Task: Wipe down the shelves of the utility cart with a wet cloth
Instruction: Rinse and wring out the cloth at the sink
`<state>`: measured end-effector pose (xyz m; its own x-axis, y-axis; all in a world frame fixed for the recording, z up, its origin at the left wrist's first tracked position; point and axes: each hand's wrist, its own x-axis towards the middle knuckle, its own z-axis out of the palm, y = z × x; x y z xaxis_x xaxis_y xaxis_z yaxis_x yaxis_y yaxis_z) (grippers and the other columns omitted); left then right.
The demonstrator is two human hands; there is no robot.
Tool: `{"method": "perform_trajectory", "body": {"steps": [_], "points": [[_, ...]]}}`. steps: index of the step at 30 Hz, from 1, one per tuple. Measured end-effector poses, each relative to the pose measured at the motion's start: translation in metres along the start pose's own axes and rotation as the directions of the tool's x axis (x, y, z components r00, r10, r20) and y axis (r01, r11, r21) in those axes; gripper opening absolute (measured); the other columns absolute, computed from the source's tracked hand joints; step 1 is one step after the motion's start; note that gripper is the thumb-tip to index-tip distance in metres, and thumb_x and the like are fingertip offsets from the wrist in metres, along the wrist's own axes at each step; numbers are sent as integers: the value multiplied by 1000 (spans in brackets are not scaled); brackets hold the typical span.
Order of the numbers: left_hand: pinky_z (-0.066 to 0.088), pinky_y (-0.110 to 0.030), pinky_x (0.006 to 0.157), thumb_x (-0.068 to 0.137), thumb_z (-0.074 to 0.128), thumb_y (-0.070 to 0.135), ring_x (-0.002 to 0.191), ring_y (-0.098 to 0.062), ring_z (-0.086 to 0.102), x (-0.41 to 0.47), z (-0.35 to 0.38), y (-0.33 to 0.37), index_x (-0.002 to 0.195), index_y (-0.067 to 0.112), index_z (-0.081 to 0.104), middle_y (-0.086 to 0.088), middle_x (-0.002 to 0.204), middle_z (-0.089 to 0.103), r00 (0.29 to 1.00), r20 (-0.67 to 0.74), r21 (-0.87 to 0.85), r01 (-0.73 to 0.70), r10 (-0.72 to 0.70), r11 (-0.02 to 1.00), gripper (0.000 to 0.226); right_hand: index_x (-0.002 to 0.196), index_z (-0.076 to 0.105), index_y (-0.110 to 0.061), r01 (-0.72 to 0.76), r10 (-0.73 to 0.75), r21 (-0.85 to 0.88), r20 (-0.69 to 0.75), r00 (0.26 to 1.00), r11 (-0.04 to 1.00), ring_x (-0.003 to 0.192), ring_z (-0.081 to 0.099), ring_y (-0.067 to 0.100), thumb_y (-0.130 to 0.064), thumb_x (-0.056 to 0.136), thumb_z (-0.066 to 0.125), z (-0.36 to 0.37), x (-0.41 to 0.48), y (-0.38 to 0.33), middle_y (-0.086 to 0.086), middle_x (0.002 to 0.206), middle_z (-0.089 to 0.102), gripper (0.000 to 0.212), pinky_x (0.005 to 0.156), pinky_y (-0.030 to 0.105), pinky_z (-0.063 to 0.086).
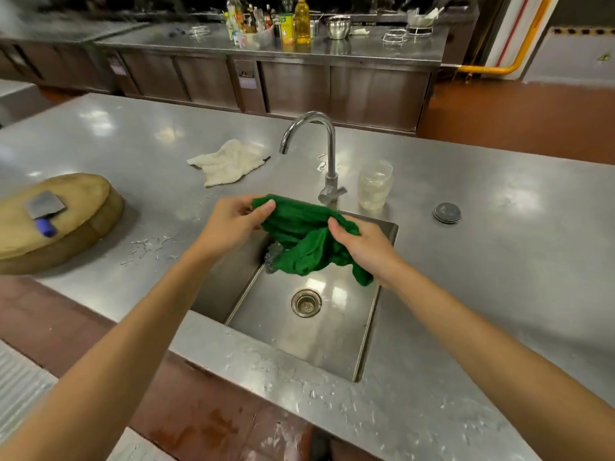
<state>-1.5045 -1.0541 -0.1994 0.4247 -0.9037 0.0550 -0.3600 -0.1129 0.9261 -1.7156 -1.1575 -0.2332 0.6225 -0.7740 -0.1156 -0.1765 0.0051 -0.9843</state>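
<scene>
We begin with the steel counter, which is spotted with water around the sink; the cart is nowhere in this view, so we judge that the wiping is not yet begun and the cloth is only being prepared. The cloth, dark green, is held in the air over the back part of the sink, just in front of the base of the tap; we think it is kept there so that drops fall into the basin and not on the counter. No water runs from the tap; whether the cloth is already wet we cannot tell.

The left hand pinches one end of the cloth between thumb and fingers; the right hand grips the other part with curled fingers, thumb on top; a hold at two ends looks to us like a hold for wringing or for spreading out.

The cloth is bunched into a loose rope; its long axis goes from the far left, at the left hand, to the near right, at the right hand; the middle sags, and one tail hangs below the right hand, pointing down to the basin floor. Under the cloth, in the back left corner of the sink, lies a small metal scourer; the hands do not touch it.
</scene>
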Motion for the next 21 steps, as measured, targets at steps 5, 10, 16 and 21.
{"method": "perform_trajectory", "body": {"steps": [5,10,16,21], "points": [[58,-25,82,100,58,27,88,-11,74,-25,-1,20,99,14,75,3,91,79,996,-79,-92,30,-37,995,21,115,72,-18,110,-108,-126,28,994,986,95,70,11,-23,97,60,-2,-11,-13,-1,104,74,22,78,12,54],[55,-16,68,100,58,22,82,-7,74,-37,-5,37,105,2,73,-2,94,78,993,-120,-162,-34,14,986,26,116,71,-24,156,-157,-303,20,987,940,94,71,19,-36,97,58,8,-8,-17,-2,102,75,26,90,36,56],[58,-24,68,102,54,22,86,-17,75,-46,-22,31,112,-6,66,-17,104,74,994,-105,-188,-50,31,981,33,130,62,-21,231,-203,-292,124,971,928,110,63,13,-34,96,61,37,-5,-38,-2,120,68,37,98,39,53],[59,-31,77,99,59,28,93,-27,73,-45,-70,13,107,-2,68,-22,105,72,997,-23,-82,-73,71,994,32,149,33,-36,317,-185,-358,357,915,878,130,47,12,-39,68,88,79,12,-59,-4,145,49,98,107,35,44]]}}
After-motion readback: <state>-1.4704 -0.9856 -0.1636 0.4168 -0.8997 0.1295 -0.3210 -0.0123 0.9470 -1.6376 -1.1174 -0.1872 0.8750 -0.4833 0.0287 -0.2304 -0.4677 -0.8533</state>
